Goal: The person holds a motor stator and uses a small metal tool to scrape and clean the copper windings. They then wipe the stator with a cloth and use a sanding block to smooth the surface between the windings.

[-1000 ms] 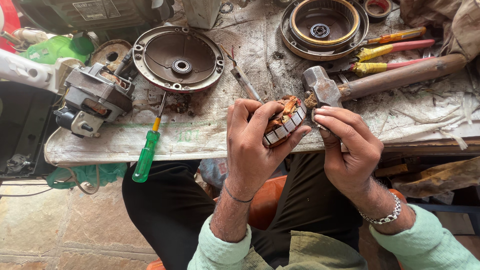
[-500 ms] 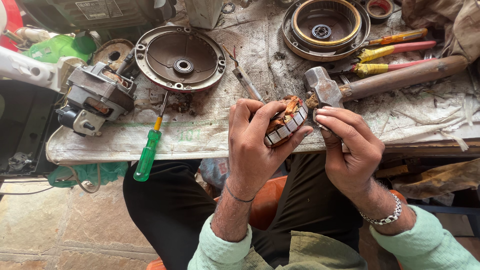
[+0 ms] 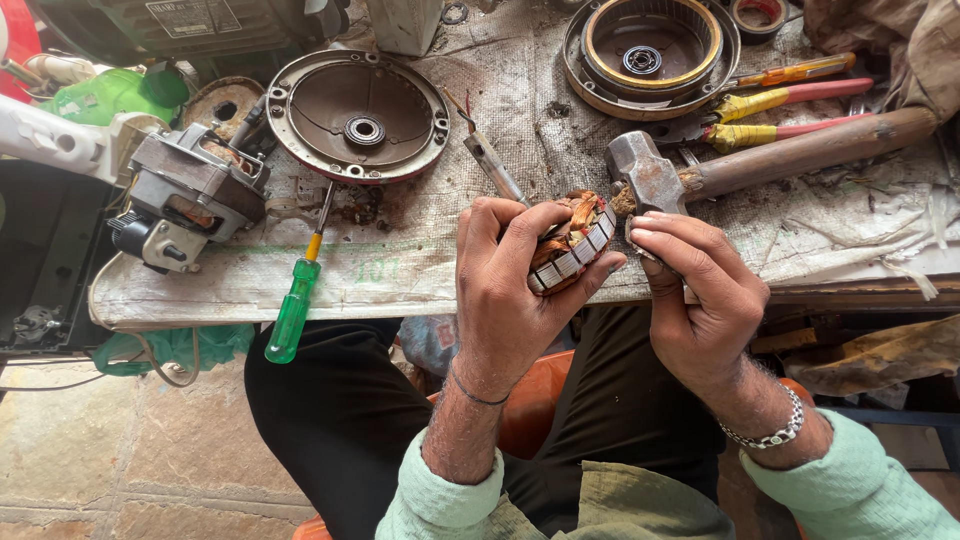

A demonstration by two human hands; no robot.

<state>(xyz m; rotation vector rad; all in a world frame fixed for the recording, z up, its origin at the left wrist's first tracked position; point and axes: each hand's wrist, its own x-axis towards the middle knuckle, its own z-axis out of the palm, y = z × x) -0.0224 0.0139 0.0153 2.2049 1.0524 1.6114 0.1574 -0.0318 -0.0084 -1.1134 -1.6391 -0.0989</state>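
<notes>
My left hand [image 3: 515,285] grips a small motor stator [image 3: 572,245], a ring of metal laminations with copper windings, held over my lap at the bench's front edge. My right hand [image 3: 695,290] is curled close beside it on the right, its fingertips bent inward near the stator's rim; whether it pinches something small is hidden. A hammer [image 3: 760,165] with a wooden handle lies just behind both hands.
A green-handled screwdriver [image 3: 297,300] overhangs the bench edge at left. A round motor end cover [image 3: 358,115] and a small grey motor [image 3: 185,200] lie at back left, a round motor housing [image 3: 650,45] and pliers [image 3: 790,100] at back right.
</notes>
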